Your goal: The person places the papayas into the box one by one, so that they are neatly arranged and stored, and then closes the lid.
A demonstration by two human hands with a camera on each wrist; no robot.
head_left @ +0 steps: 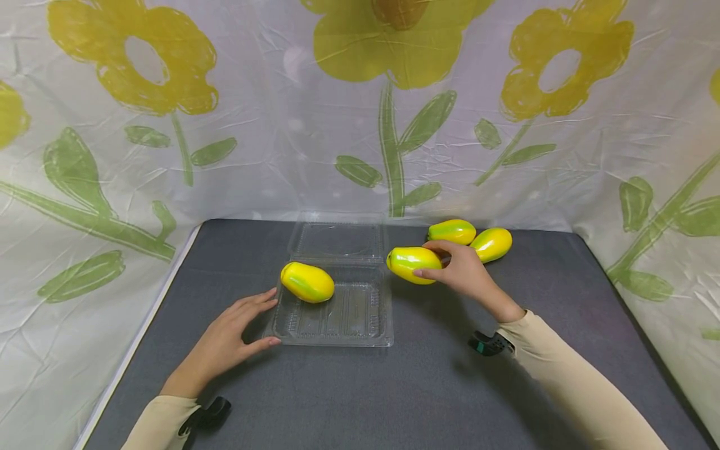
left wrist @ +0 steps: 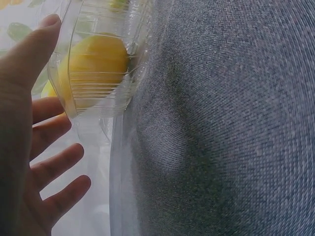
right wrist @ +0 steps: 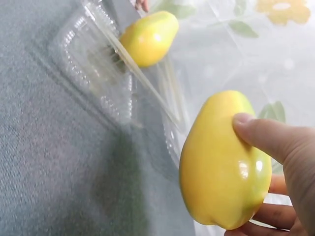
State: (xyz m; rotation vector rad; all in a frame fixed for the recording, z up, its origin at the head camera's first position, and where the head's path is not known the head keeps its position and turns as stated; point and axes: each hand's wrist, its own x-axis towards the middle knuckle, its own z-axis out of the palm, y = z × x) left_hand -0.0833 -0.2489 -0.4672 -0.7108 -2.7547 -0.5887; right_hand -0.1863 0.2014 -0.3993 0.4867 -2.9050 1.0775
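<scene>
My right hand [head_left: 464, 270] holds a yellow-green papaya [right wrist: 224, 162] between thumb and fingers, just right of a clear plastic clamshell box [head_left: 337, 340]. Another papaya [head_left: 307, 282] lies in the left part of the box's base. The box's lid [head_left: 337, 240] is folded back toward the rear. At the left wall of the box, my left hand [head_left: 230, 334] has its fingers spread, with thumb and fingertips right at the rim. The left wrist view shows the papaya [left wrist: 98, 64] through the ribbed wall of the box, with the left thumb at its edge.
Two more papayas, one at the back [head_left: 452, 232] and one beside it [head_left: 494, 244], lie behind my right hand. A dark grey cloth [head_left: 360, 400] covers the table. A white curtain with printed yellow flowers [head_left: 264, 137] hangs along the back and sides.
</scene>
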